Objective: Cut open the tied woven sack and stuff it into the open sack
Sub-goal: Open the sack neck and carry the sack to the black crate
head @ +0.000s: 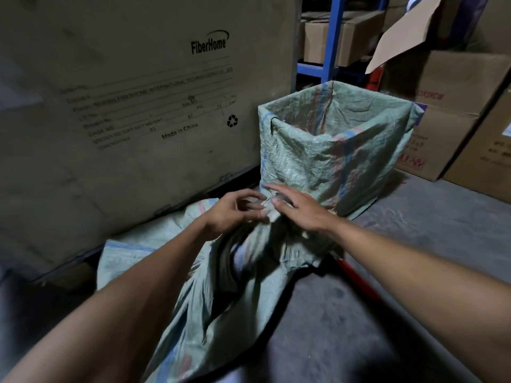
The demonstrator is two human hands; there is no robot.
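Tied sack (221,294) slumped on floor, neck pinched by left hand (231,214); right hand (301,208) splayed, holding nothing. Behind tied sack, open sack (331,150) upright, contents unseen.

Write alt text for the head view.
Both hands, left hand and right hand, meet at the bunched neck of a green woven sack lying on the floor. An open sack stands behind it, beside a large cardboard box.

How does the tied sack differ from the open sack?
The tied sack lies slumped on the floor with its neck bunched shut, while the open sack stands upright with its mouth spread wide. Both hands, left and right, are at the tied sack's knot; nothing touches the open sack. Both are green woven sacks with blue and red stripes.
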